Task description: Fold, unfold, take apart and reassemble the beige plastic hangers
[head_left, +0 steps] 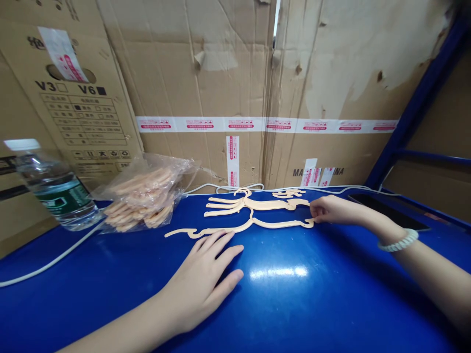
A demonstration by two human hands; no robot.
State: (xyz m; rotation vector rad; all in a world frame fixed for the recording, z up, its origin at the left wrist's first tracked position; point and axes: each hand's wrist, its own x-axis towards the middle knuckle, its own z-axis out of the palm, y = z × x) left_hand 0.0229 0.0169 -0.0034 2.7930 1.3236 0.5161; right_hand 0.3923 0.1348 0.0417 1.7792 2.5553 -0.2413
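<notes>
A peach-coloured folding clothes hanger lies spread out on the blue tabletop, with its hook pointing away from me. My left hand is open, palm down, its fingers spread; the fingertips reach the hanger's left arm, and I cannot tell how firmly they touch it. At the hanger's right end, my right hand has its fingers pinched on the tip, which they partly hide. Just behind it lie more hanger parts, some with narrow arms fanned out to the left. A few small loose pieces rest farther back.
Clear plastic bags of similar peach parts are piled at the left. Beside them a water bottle stands by a white cable. A dark flat phone-like object lies behind my right wrist. Cardboard walls the back; a blue post rises right.
</notes>
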